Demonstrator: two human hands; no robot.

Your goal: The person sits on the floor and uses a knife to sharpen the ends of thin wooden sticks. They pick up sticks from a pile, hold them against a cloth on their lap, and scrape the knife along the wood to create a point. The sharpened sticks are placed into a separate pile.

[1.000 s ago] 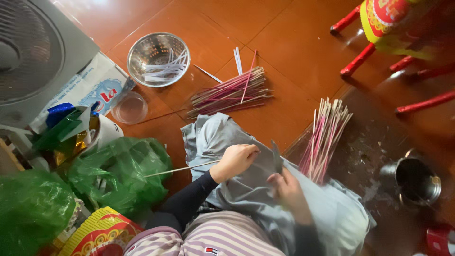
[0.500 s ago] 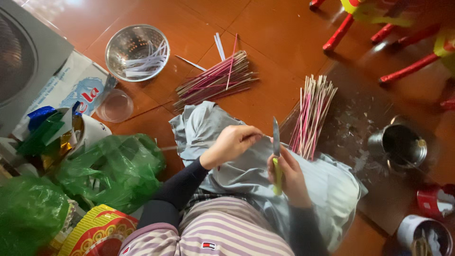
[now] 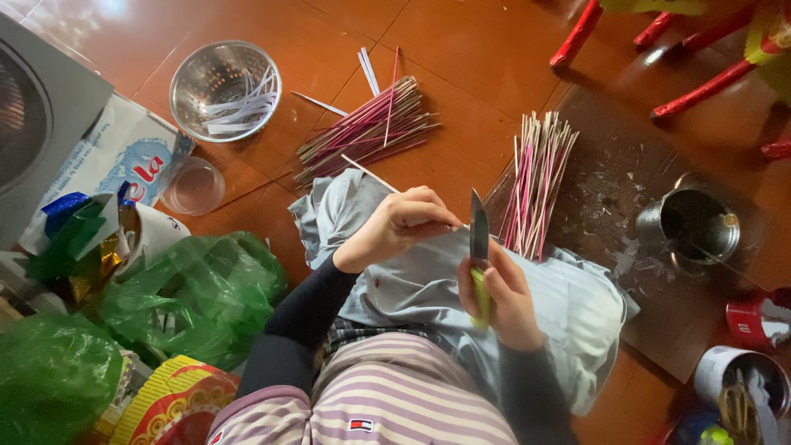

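Head view: a thin stick [image 3: 371, 174] is pinched by the left hand [image 3: 395, 227], fingers closed around it, above a grey cloth [image 3: 428, 280]. A knife [image 3: 479, 239] is gripped by the right hand [image 3: 504, 301], blade upward, beside a stick bundle [image 3: 535, 185].

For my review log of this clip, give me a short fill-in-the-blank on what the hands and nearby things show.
1. The right hand holds a ____ with its blade pointing away from the person.
2. The left hand pinches a thin ____.
3. The white strips lie in a metal ____ on the floor.
4. The cloth over the lap is pale ____.

Missing words: knife; stick; colander; blue
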